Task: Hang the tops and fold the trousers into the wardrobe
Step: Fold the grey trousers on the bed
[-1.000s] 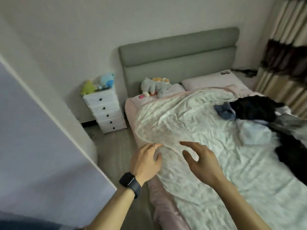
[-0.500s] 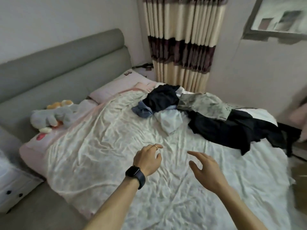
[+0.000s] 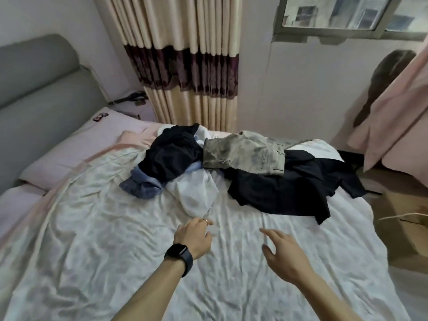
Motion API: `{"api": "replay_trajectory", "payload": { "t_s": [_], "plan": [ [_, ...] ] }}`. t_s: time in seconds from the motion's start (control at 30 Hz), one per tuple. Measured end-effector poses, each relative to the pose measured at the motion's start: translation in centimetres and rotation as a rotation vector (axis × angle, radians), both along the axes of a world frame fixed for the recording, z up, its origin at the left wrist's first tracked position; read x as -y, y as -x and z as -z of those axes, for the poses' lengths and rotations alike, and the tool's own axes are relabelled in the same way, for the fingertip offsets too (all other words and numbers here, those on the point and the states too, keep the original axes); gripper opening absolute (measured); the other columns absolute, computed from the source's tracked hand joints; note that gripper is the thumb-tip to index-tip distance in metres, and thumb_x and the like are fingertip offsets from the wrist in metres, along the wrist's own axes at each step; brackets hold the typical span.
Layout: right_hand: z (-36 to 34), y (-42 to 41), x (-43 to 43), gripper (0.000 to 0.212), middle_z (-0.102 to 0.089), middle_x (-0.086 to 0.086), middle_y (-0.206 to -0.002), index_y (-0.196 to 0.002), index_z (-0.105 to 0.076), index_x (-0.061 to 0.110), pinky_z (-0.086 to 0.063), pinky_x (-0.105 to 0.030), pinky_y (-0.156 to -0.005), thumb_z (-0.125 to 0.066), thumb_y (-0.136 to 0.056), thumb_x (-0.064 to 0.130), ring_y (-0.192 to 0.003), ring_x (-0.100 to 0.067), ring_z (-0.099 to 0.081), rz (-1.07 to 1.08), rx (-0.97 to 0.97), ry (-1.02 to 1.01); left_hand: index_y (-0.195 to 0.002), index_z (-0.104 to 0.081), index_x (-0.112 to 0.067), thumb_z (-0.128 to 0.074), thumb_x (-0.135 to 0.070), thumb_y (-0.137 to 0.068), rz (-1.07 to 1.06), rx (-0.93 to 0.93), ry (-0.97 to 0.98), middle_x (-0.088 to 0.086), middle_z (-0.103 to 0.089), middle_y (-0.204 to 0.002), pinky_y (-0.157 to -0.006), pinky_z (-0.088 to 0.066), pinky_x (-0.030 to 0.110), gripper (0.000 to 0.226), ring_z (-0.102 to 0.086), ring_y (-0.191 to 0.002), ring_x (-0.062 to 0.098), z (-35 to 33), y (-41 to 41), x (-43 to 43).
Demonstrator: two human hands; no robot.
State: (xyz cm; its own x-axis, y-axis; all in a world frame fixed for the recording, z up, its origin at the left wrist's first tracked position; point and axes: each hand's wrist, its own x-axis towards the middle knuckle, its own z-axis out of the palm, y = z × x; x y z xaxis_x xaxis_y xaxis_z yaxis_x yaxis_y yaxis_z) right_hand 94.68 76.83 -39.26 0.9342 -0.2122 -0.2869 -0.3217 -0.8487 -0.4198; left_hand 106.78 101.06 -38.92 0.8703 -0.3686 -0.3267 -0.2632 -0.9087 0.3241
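A heap of clothes lies across the far side of the bed (image 3: 92,251). It holds a dark navy garment (image 3: 171,156), a blue piece (image 3: 141,188), a white top (image 3: 196,193), khaki trousers (image 3: 245,156) and a spread black top (image 3: 284,191). My left hand (image 3: 194,235), with a watch and a ring, hovers over the sheet just below the white top, fingers loosely curled and holding nothing. My right hand (image 3: 282,253) hovers to its right, fingers relaxed and spread, below the black top. No wardrobe is in view.
A grey headboard (image 3: 34,84) and a pink pillow (image 3: 76,154) are at the left. A striped curtain (image 3: 185,66) hangs behind the bed, below a window (image 3: 352,15). Pink cloth (image 3: 393,117) hangs at the right, above a cardboard box (image 3: 412,228) on the floor.
The view has swung right from the nightstand and headboard to the clothes heap and the window wall. Both hands have stayed out in front, empty, and are now closer to the clothes.
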Motion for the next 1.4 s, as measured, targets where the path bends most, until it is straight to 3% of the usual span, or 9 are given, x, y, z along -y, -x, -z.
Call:
{"api": "replay_trajectory", "payload": {
  "t_s": [0.17,0.33,0.43,0.57,0.73,0.97,1.1,1.3,1.4],
  "plan": [
    [11.5,-7.8,1.1,0.053,-0.026,0.011,-0.164,-0.155,-0.029,0.04,-0.033,-0.033,-0.115,-0.041,-0.103,0.046,-0.15,-0.018,-0.02,-0.049,-0.099,0.034,-0.139,-0.049,-0.035,-0.043,-0.04,-0.099,-0.006,0.011,-0.144,-0.011,-0.043,-0.142,-0.108,-0.034,0.034,0.041,-0.041,-0.132,0.016,10.3,-7.0,1.4],
    [25.6,-11.0,0.9,0.063,0.015,0.005,-0.168,-0.157,-0.001,0.048,-0.001,-0.057,-0.121,-0.023,-0.1,0.065,-0.155,-0.03,0.014,-0.146,-0.23,0.166,-0.151,-0.032,-0.031,-0.05,-0.05,-0.096,-0.032,0.129,-0.288,0.004,-0.017,-0.161,-0.116,-0.025,0.042,0.061,-0.017,-0.148,0.027,19.8,-12.1,2.9],
    [33.1,-9.5,-0.1,0.065,0.035,0.011,-0.161,-0.152,0.018,0.052,0.015,-0.063,-0.117,-0.006,-0.095,0.071,-0.147,-0.022,0.038,-0.114,-0.17,0.187,-0.158,-0.014,-0.029,-0.049,-0.054,-0.097,-0.005,0.222,-0.373,0.009,-0.009,-0.164,-0.117,-0.023,0.045,0.075,-0.013,-0.149,0.031,24.8,-14.4,3.3],
    [37.2,-9.1,-0.5,0.061,0.038,0.016,-0.159,-0.149,0.022,0.056,0.028,-0.057,-0.112,-0.001,-0.095,0.072,-0.145,-0.016,0.04,-0.078,-0.048,0.193,-0.154,-0.023,-0.022,-0.045,-0.043,-0.102,0.077,0.325,-0.458,0.008,-0.06,-0.129,-0.093,-0.042,0.04,0.06,-0.055,-0.12,0.029,29.0,-17.4,2.9],
    [37.6,-8.9,-0.2,0.062,0.042,0.016,-0.157,-0.149,0.024,0.056,0.031,-0.057,-0.109,-0.001,-0.094,0.072,-0.143,-0.016,0.042,-0.097,-0.137,0.187,-0.126,-0.056,-0.013,-0.039,-0.008,-0.102,0.164,0.275,-0.579,0.011,-0.066,-0.11,-0.072,-0.045,0.038,0.029,-0.065,-0.102,0.033,29.6,-17.9,3.8],
    [29.9,-10.8,-1.1,0.072,0.025,0.002,-0.166,-0.159,0.006,0.04,0.011,-0.071,-0.113,-0.025,-0.098,0.064,-0.151,-0.033,0.027,-0.184,-0.577,0.117,-0.1,-0.071,-0.018,-0.048,-0.025,-0.097,-0.07,0.39,-0.134,0.014,-0.067,-0.101,-0.068,-0.04,0.037,0.024,-0.062,-0.094,0.038,16.0,-20.1,3.3],
    [22.8,-9.8,-2.1,0.081,0.01,0.004,-0.17,-0.16,0.001,0.041,-0.009,-0.063,-0.12,-0.034,-0.094,0.073,-0.155,-0.034,0.011,-0.144,-0.691,-0.1,-0.098,-0.079,-0.024,-0.053,-0.026,-0.088,-0.189,0.51,0.105,0.008,-0.075,-0.099,-0.076,-0.05,0.037,0.028,-0.065,-0.095,0.035,2.3,-23.3,1.6],
    [5.7,-15.4,-3.6,0.099,-0.032,-0.002,-0.163,-0.162,-0.008,0.022,-0.035,-0.033,-0.114,-0.051,-0.088,0.072,-0.145,-0.021,-0.038,-0.012,-0.063,-0.263,-0.088,-0.08,-0.029,-0.058,-0.022,-0.088,-0.2,0.732,0.209,-0.002,-0.076,-0.097,-0.072,-0.042,0.029,0.022,-0.066,-0.096,0.026,-16.9,-23.1,0.1],
    [-4.2,-18.9,-4.4,0.119,-0.02,-0.005,-0.164,-0.162,0.001,0.028,-0.04,-0.037,-0.11,-0.063,-0.075,0.078,-0.143,-0.023,-0.039,0.055,0.174,-0.346,-0.074,-0.078,-0.028,-0.061,-0.019,-0.083,-0.189,0.813,0.337,-0.01,-0.072,-0.076,-0.068,-0.037,0.025,0.022,-0.065,-0.082,0.021,-25.2,-21.0,-0.5]
  ]
}}
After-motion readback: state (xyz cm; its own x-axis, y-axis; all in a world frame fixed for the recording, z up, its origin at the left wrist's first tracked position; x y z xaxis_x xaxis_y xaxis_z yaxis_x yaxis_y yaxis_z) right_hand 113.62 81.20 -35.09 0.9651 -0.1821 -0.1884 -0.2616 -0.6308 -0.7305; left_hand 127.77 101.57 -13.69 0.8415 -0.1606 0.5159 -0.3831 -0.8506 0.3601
